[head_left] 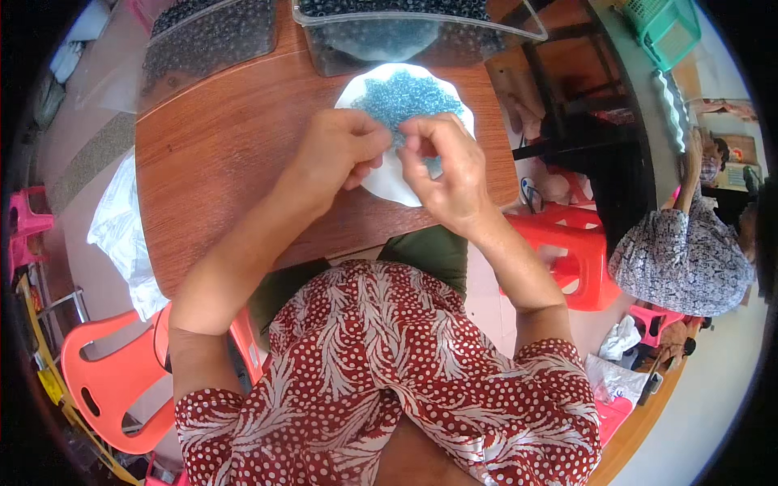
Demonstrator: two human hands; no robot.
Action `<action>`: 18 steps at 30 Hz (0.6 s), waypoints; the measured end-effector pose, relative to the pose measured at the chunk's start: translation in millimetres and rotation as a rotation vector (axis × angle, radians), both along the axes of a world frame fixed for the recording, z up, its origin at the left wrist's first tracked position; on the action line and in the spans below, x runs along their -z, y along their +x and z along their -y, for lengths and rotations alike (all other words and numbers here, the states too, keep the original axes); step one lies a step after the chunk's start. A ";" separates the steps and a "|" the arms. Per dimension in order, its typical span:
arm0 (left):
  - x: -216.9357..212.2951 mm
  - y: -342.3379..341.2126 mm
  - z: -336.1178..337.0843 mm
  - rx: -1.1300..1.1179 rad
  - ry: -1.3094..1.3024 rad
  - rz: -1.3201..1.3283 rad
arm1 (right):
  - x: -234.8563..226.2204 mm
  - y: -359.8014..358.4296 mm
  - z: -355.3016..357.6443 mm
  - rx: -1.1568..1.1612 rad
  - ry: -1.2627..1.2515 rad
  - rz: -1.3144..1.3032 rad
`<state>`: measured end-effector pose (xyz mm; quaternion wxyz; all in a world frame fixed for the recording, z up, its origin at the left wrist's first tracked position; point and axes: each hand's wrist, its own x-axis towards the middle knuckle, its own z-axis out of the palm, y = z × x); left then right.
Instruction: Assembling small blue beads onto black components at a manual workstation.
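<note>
Both hands' fingers (412,144) over blue beads (405,95) on white plate (387,185).

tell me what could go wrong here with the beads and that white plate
The white plate sits close to the near edge of the wooden table, so a nudge from the left hand or right hand might tip it and scatter the blue beads onto the floor. The beads are heaped high, so some may roll off the rim. Both hands pinch together over the pile; anything small between the fingertips could drop back in and be lost.
</note>
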<state>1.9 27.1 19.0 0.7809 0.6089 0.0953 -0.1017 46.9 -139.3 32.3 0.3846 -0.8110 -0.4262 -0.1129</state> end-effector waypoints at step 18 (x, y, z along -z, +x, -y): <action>23.7 -5.2 20.8 0.033 1.248 0.749 | 0.6 0.9 19.6 0.056 0.378 -0.820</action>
